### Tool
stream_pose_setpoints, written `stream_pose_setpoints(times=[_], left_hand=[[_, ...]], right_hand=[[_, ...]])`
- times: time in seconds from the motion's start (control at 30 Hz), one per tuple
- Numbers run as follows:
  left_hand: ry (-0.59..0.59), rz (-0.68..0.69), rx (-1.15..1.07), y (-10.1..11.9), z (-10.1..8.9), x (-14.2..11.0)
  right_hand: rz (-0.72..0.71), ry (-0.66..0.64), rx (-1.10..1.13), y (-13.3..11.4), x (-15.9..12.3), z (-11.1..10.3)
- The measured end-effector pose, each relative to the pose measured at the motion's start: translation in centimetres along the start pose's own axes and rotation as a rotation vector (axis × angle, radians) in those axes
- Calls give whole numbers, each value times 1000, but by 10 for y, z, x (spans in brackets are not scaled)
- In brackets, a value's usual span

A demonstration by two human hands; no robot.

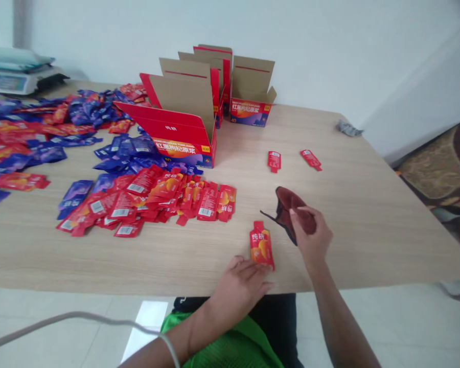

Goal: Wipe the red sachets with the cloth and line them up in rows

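Near the table's front edge, my left hand (243, 283) lies palm down, its fingertips resting on the lower end of a red sachet (261, 243). Its fingers are stretched out and the thumb is apart from them. The sachet lies flat with its spout end pointing away from me. To the right, my right hand (315, 235) pinches a maroon cloth piece with black edging (286, 204), cupped in shape, with a thin black strap sticking out to the left. Its kind is unclear. Two more red sachets, one upright (274, 161) and one slanted (311, 159), lie beyond it.
A heap of red sachets (138, 202) spreads to the left, with blue sachets (128, 151) behind. Several open-lidded cartons (184, 145) stand at the back, one (249, 111) set apart. A scale (19, 79) stands far left, a grey crumpled scrap (348, 129) far right. A cable (99, 318) crosses in front.
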State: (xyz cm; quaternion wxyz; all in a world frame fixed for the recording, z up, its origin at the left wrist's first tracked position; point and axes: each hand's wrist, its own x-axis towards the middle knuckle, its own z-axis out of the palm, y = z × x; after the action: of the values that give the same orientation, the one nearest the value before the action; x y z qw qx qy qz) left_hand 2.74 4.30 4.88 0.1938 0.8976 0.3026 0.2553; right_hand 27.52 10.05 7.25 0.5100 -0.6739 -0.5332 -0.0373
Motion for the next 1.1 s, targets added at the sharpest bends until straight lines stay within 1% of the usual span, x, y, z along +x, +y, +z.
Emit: stream_pose_setpoints(times=[0.03, 0.1, 0.2, 0.23, 0.3, 0.37, 0.43, 0.5, 0.6, 0.67, 0.8, 0.9, 0.97, 1.0, 1.03, 1.1], left_hand=[[14, -20, 10, 0, -5, 10], [27, -117, 109, -3, -8, 29], [4, -323, 318, -11, 0, 50], [-6, -365, 360, -13, 4, 54], [-33, -379, 378, -16, 9, 58], [-48, -369, 355, -17, 11, 60], [-60, -384, 339, -16, 11, 62], [-84, -434, 329, -15, 12, 65], [-148, -515, 257, -14, 13, 73], [-174, -539, 204, -16, 13, 78], [-183, -487, 104, -21, 12, 82], [-129, -461, -80, -22, 10, 81], [-67, -447, -217, -23, 2, 79], [-35, -434, -269, -23, -4, 79], [-8, -421, -304, -25, -14, 78], [49, -427, -343, -32, -40, 76]], right_hand=[[99, 60, 7, 3, -7, -10], [257, 112, 21, 14, -23, -27], [453, 136, 31, 32, -49, -43], [516, 141, 47, 37, -57, -46], [627, 144, 100, 44, -69, -51], [691, 152, 152, 48, -77, -54], [717, 164, 169, 50, -81, -54], [727, 170, 166, 52, -82, -54], [734, 171, 173, 53, -82, -53], [736, 164, 161, 53, -82, -54], [756, 117, 114, 52, -82, -57], [760, 102, 90, 54, -83, -58], [753, 98, 72, 57, -84, -58], [751, 98, 74, 58, -84, -57], [751, 98, 80, 58, -85, -57], [758, 99, 91, 59, -85, -57]])
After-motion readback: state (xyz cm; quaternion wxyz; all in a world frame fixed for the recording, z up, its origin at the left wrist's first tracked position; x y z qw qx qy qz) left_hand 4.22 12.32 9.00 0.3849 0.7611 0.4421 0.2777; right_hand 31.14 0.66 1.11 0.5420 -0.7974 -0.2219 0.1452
